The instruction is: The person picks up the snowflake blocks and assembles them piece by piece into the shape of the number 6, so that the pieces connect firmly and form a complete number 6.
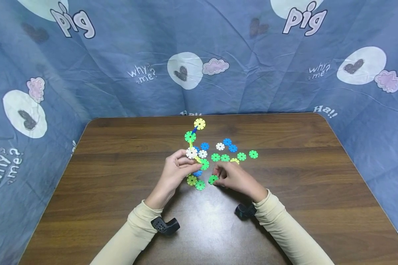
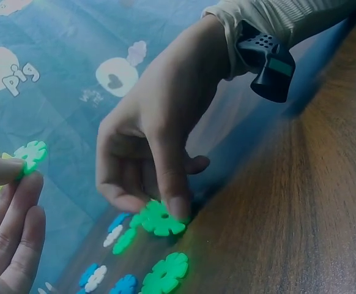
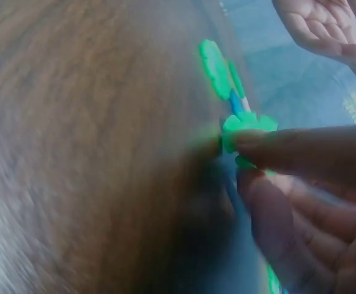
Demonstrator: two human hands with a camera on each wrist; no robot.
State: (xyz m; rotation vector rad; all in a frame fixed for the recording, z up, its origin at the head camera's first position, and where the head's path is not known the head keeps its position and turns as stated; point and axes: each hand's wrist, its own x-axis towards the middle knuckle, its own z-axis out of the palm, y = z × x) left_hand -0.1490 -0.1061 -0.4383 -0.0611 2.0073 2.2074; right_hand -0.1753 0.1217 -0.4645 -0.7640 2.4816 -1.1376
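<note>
My left hand pinches the lower end of a chain of linked snowflake discs, at a green disc. From there the chain runs up through yellow links, a white disc, a green disc and a blue link to a yellow disc at the far end. My right hand pinches a single green disc by its edge, low at the tabletop. In the left wrist view thumb and fingertips meet on that green disc; the right wrist view shows it between thumb and finger.
Loose discs lie on the brown wooden table: several green ones such as a green disc, a blue disc, a white disc and a yellow-green disc. A blue printed cloth hangs behind the table.
</note>
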